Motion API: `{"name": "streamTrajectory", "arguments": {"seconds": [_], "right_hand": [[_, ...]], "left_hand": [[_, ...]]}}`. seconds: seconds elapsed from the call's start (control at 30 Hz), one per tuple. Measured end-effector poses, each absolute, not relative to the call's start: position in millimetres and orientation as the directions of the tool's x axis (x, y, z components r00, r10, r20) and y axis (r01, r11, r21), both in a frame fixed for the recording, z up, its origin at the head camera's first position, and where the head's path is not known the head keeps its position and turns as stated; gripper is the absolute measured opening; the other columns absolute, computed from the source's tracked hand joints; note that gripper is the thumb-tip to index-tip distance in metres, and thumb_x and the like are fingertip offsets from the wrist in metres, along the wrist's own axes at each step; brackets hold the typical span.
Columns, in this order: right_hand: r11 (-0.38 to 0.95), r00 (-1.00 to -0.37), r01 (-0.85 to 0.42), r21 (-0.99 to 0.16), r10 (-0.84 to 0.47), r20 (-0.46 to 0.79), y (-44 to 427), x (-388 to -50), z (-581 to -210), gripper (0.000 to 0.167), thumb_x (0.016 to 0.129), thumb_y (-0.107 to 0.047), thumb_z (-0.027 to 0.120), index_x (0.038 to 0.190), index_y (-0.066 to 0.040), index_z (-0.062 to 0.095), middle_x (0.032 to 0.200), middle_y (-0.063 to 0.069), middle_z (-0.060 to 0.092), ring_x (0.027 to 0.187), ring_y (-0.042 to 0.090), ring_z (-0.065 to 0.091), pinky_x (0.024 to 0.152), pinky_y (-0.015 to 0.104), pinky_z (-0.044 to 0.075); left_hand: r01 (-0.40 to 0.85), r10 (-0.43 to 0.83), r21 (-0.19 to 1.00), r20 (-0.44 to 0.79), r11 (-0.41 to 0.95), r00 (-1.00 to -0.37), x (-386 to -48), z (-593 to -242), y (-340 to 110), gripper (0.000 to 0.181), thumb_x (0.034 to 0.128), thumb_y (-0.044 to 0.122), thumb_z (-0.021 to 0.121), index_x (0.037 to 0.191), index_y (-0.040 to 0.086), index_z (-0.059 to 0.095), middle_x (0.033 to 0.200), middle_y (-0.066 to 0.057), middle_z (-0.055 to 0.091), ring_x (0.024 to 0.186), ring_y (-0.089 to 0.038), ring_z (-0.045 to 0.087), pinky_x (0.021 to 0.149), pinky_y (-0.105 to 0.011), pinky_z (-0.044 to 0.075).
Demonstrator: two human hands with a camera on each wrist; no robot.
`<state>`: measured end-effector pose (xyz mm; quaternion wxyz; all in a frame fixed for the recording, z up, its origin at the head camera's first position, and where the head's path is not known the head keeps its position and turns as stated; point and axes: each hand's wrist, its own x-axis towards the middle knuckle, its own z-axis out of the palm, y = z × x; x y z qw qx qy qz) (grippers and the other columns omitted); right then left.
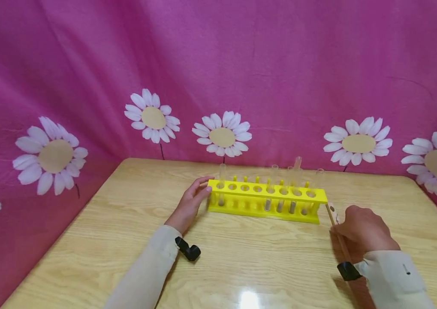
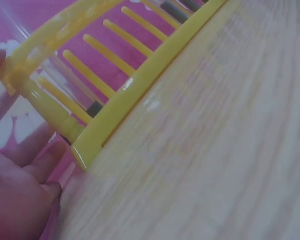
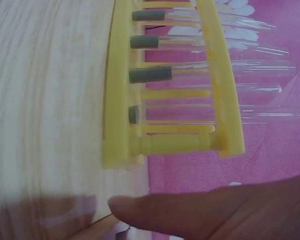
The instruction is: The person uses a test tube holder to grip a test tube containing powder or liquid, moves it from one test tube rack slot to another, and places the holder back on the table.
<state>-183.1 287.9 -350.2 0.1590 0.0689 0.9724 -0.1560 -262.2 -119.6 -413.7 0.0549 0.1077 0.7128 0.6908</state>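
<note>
Head: left grip [image 1: 187, 206] holding yellow rack [image 1: 263, 195]; right grip [image 1: 365, 228] at stick [image 1: 344, 249], fingertips hidden, cannot tell if closed

On the table [image 1: 218, 266], tubes [image 3: 260, 67] stand in a rack [image 1: 249, 194], the left hand [image 1: 189, 205] at its nine o'clock end, the right hand [image 1: 366, 227] with a stick [image 1: 342, 248] toward four, the curtain [image 1: 280, 86] behind at twelve.

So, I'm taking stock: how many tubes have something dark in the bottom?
5: one tube at the left end of the yellow rack, four tubes in neighbouring holes at its right end.
</note>
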Motion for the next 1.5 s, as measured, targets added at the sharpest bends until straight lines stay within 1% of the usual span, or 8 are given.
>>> {"name": "streamTrajectory", "arguments": {"seconds": [0.17,0.33,0.57,0.9,1.03,1.13,1.23,1.5], "right_hand": [[0.935,-0.919,0.217,-0.28,0.098,-0.383,286.5,-185.6,-354.8,0.041,0.084,-0.038,0.071,0.087,0.001,0.059,0.073,0.011,0.053,0.069,0.025,0.05,0.058,0.034,0.04],[0.933,-0.898,0.218,-0.287,0.076,-0.432,290.2,-183.3,-360.3,0.037,0.085,-0.035,0.071,0.086,0.001,0.059,0.072,0.011,0.051,0.067,0.024,0.049,0.056,0.032,0.039],[0.933,-0.918,0.204,-0.297,0.076,-0.389,295.6,-177.7,-359.0,0.025,0.082,-0.026,0.068,0.08,-0.002,0.061,0.069,0.01,0.051,0.064,0.024,0.048,0.052,0.032,0.038],[0.926,-0.965,0.227,-0.302,0.172,-0.198,306.6,-171.8,-334.4,0.043,0.092,-0.04,0.057,0.084,0.002,0.063,0.069,0.01,0.055,0.064,0.027,0.05,0.052,0.038,0.041],[0.895,-0.961,0.235,-0.38,0.274,0.051,307.5,-164.8,-317.9,0.038,0.093,-0.033,0.055,0.089,0.005,0.059,0.067,0.013,0.056,0.06,0.029,0.049,0.048,0.037,0.037],[0.873,-0.899,0.178,-0.455,0.332,0.285,298.5,-159.7,-304.8,0.037,0.093,-0.029,0.052,0.096,0.007,0.057,0.073,0.02,0.058,0.061,0.033,0.05,0.046,0.036,0.034],[0.852,-0.85,0.128,-0.508,0.358,0.387,280.6,-154.3,-290.0,0.037,0.095,-0.027,0.048,0.107,0.008,0.055,0.079,0.024,0.059,0.064,0.034,0.049,0.046,0.035,0.034],[0.817,-0.836,0.02,-0.576,0.329,0.439,224.8,-151.2,-257.6,0.043,0.098,-0.028,0.049,0.122,0.007,0.05,0.094,0.025,0.058,0.067,0.032,0.046,0.044,0.033,0.039]], "left_hand": [[0.102,0.211,0.994,0.108,-0.039,-0.971,-260.1,-418.1,-124.1,0.046,0.0976,0.031,0.055,0.139,0.013,0.049,0.137,-0.003,0.05,0.125,-0.022,0.045,0.112,-0.045,0.026],[0.091,0.206,0.996,0.094,-0.027,-0.974,-256.9,-420.2,-124.1,0.043,0.0988,0.028,0.053,0.138,0.012,0.049,0.139,-0.001,0.05,0.124,-0.022,0.046,0.113,-0.044,0.025],[0.115,0.249,0.992,0.122,-0.042,-0.961,-259.7,-420.7,-119.5,0.042,0.1012,0.025,0.048,0.139,0.008,0.047,0.143,-0.004,0.047,0.129,-0.021,0.042,0.114,-0.04,0.022],[0.138,0.253,0.987,0.153,-0.078,-0.955,-263.7,-415.9,-115.9,0.036,0.1021,0.023,0.043,0.134,0.008,0.051,0.142,-0.006,0.047,0.128,-0.022,0.042,0.114,-0.044,0.025],[0.146,0.253,0.981,0.174,-0.125,-0.952,-263.2,-417.6,-114.2,0.038,0.1021,0.021,0.041,0.134,0.002,0.049,0.142,-0.011,0.047,0.128,-0.023,0.042,0.114,-0.044,0.024],[0.147,0.249,0.977,0.182,-0.153,-0.951,-264.0,-419.3,-112.6,0.04,0.1015,0.023,0.042,0.133,0.0,0.049,0.141,-0.013,0.048,0.125,-0.024,0.044,0.114,-0.044,0.024],[0.136,0.241,0.978,0.171,-0.155,-0.955,-263.5,-420.6,-111.6,0.039,0.101,0.024,0.043,0.132,0.002,0.051,0.139,-0.011,0.049,0.124,-0.023,0.046,0.113,-0.044,0.025],[0.14,0.242,0.977,0.177,-0.164,-0.954,-264.5,-421.6,-112.2,0.042,0.1011,0.027,0.041,0.133,0.0,0.05,0.139,-0.012,0.049,0.121,-0.025,0.048,0.113,-0.046,0.025]]}}
